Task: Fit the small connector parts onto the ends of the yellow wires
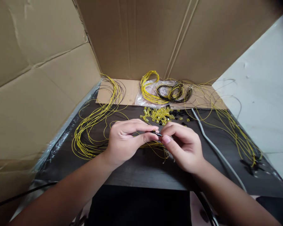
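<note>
Between my two hands, over the middle of the dark table, is a small black connector piece [157,133]. My left hand [127,138] pinches one end of it between thumb and fingers. At its other end, the thumb and fingertips of my right hand [182,144] close on it; a wire there is too small to make out. Under and behind my hands runs a bundle of yellow wires [85,142], whose stripped-looking ends [165,153] show below the fingers. Just beyond my fingers lies a pile of small clear-yellow plastic caps [160,114], with black pieces among them.
Coiled yellow wires [147,91] and black wires [179,92] rest on a plastic bag at the back. More yellow wires [235,131] with black ends [253,166] hang to the right. A grey cable [212,146] crosses the table [141,175]. Cardboard walls [143,37] stand behind and left.
</note>
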Demonstrator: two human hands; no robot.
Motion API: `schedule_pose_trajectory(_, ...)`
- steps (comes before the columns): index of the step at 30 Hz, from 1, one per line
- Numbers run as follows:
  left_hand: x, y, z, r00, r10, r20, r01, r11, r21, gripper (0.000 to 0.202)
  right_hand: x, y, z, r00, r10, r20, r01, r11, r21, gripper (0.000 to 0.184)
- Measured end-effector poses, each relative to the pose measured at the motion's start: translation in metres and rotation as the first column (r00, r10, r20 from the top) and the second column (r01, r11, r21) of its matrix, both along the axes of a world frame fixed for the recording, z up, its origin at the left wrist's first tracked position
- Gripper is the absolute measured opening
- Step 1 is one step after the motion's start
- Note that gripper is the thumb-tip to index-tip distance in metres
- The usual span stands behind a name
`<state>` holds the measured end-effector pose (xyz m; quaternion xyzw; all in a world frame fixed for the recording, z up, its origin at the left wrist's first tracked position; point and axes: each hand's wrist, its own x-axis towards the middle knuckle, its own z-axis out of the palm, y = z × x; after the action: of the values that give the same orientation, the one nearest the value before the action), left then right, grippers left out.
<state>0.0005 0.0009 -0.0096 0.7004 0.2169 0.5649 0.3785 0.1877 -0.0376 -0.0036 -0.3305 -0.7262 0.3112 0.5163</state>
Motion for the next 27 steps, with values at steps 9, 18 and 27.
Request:
schedule_pose_trajectory(9,-0.0014,-0.0009,0.0054,0.996,-0.016,-0.084,0.015,1.000,-0.012,0.026,0.0036,-0.0001,-0.0043,0.989,-0.146,0.034,0.140,0.979,0.151,0.044)
schedule_pose_trajectory(18,-0.0050,-0.0035,0.0059,0.980,-0.189,0.063,0.199,0.905,-0.376,0.042,0.0058,0.0013,-0.0006,0.957,-0.212,0.200,0.126,0.920,0.372,0.047)
schedule_pose_trajectory(27,-0.0075,-0.0020,0.0106,0.958,-0.285,0.022,0.264,0.854,-0.449,0.034,0.0043,-0.0034,0.0027,0.958,-0.184,0.218,0.097,0.929,0.357,0.025)
